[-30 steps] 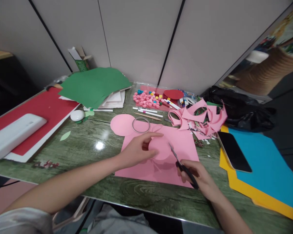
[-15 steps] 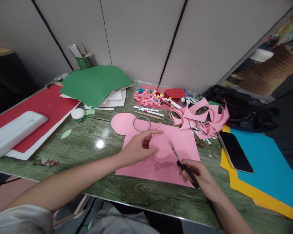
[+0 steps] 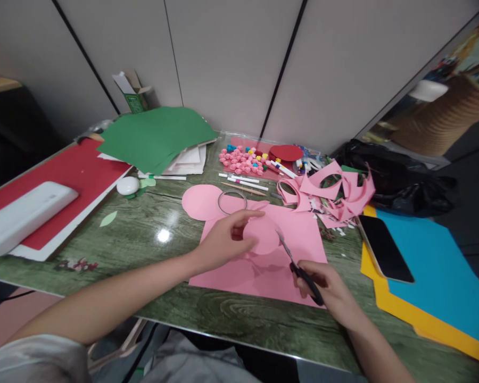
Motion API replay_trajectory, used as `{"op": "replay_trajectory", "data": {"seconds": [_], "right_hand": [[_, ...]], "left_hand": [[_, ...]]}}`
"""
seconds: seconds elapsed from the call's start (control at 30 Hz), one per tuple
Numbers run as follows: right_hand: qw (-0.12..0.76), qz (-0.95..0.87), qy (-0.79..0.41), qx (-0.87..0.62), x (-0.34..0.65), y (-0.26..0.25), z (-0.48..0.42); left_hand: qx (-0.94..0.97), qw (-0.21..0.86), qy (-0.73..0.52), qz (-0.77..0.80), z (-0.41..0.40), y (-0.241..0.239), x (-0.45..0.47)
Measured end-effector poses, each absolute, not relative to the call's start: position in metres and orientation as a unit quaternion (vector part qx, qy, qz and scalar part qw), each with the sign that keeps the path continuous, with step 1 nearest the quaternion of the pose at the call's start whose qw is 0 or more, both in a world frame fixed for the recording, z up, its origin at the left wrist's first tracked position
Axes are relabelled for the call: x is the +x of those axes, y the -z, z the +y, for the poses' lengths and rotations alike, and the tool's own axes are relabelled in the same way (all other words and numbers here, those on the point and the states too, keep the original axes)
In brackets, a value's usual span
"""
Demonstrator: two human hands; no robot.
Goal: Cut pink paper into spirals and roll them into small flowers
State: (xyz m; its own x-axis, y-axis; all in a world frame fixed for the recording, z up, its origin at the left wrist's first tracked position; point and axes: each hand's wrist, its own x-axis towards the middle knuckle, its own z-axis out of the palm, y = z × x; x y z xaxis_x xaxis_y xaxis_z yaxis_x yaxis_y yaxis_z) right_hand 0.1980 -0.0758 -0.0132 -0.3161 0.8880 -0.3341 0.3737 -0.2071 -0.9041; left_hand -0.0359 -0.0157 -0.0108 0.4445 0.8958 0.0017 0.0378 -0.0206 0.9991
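Note:
Between thumb and fingers, my left hand (image 3: 228,234) grips a round pink paper disc (image 3: 263,235) by its left edge, above a larger pink sheet (image 3: 247,279). My right hand (image 3: 323,287) has its fingers in the black handles of a pair of scissors (image 3: 303,276). The blade tips meet the disc's right edge. Behind my left hand a thin grey ring (image 3: 232,202) lies partly over another pink paper circle (image 3: 201,202). Part of the held disc is hidden by my left fingers.
Pink paper scraps (image 3: 335,191) pile at the back right, near a phone (image 3: 385,247) on blue and yellow sheets. Pink and coloured beads (image 3: 243,159), several pens (image 3: 247,183) and green paper (image 3: 155,135) lie at the back. A white device (image 3: 27,218) rests on red paper at left.
The disc has turned or shifted very slightly in my left hand. The scissors stay at its right edge, with almost no movement of my right hand.

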Motion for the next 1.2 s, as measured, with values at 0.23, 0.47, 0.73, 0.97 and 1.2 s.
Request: {"op": "replay_trajectory", "data": {"seconds": [0.23,0.47,0.73,0.97,1.2], "right_hand": [[0.241,-0.589,-0.571,-0.518,0.1977,0.0125,-0.0766],[0.238,-0.594,-0.568,-0.517,0.1956,0.0106,-0.0769],[0.232,-0.591,-0.572,-0.519,0.1979,0.0124,-0.0769],[0.223,-0.595,-0.573,-0.518,0.1992,0.0138,-0.0761],[0.219,-0.598,-0.571,-0.519,0.2011,0.015,-0.0759]], "left_hand": [[0.624,0.591,-0.356,0.368,-0.0157,0.0126,-0.0364],[0.638,0.596,-0.33,0.358,-0.0164,0.0127,-0.0365],[0.643,0.592,-0.326,0.359,-0.0163,0.0108,-0.0371],[0.654,0.582,-0.322,0.36,-0.0156,0.0105,-0.0382],[0.645,0.574,-0.347,0.367,-0.0149,0.0102,-0.0371]]}}
